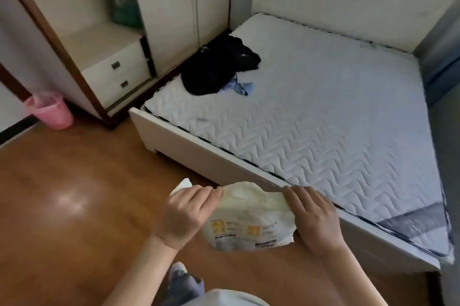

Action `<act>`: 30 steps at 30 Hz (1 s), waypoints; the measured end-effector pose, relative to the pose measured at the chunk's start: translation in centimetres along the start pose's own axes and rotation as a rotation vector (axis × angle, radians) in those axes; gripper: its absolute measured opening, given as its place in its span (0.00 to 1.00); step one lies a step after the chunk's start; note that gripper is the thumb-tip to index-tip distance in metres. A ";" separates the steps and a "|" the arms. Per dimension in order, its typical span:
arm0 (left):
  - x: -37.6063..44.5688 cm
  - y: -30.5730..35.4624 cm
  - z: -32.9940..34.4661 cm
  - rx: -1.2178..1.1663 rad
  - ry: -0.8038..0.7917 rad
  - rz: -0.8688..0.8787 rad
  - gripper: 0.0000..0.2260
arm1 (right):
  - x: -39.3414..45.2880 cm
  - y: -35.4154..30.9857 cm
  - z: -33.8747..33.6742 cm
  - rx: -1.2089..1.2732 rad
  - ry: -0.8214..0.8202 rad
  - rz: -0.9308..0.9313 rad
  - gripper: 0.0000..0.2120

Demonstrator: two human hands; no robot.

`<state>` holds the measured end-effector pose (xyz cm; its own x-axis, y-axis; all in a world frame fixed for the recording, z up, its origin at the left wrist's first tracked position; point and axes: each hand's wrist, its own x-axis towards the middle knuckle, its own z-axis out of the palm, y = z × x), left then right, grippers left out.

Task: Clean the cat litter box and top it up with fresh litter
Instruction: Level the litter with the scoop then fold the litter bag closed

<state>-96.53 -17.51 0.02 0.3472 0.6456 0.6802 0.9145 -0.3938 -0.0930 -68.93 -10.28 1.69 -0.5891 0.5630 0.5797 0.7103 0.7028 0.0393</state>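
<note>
A pale yellow-white litter bag (245,218) with yellow squares and black print hangs in front of me above the wooden floor. My left hand (185,216) grips its top left edge. On the top right edge, my right hand (315,221) is closed. The bag's top is stretched between the two hands. No litter box shows in this view.
A bare quilted mattress (323,116) on a white bed frame (199,153) fills the right side, with a black garment (216,69) on it. A pink lined bin (51,111) stands at the left by a white wardrobe with drawers (117,76). Wooden floor (74,193) lies left.
</note>
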 end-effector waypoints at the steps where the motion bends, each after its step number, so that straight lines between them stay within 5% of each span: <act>1: -1.1 -2.2 -0.4 0.007 0.003 -0.032 0.10 | 1.9 -1.3 1.4 0.018 -0.006 -0.028 0.10; 12: -6.9 -24.7 -6.4 0.188 -0.014 -0.224 0.13 | 22.2 -15.1 14.8 0.191 0.024 -0.205 0.08; 18: -9.0 -35.5 -6.9 0.316 -0.060 -0.344 0.11 | 34.2 -20.2 21.9 0.286 0.019 -0.332 0.12; 23: -9.6 -42.8 -5.5 0.443 -0.097 -0.460 0.10 | 43.5 -22.7 28.5 0.388 0.013 -0.440 0.26; 30: -9.3 -52.3 -2.6 0.597 -0.190 -0.544 0.10 | 55.3 -24.6 38.9 0.525 0.034 -0.617 0.12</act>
<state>-148.12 -4.67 0.43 -0.1956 0.7660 0.6124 0.9026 0.3848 -0.1931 -134.00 20.50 1.08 -0.7977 -0.0006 0.6030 -0.0172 0.9996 -0.0217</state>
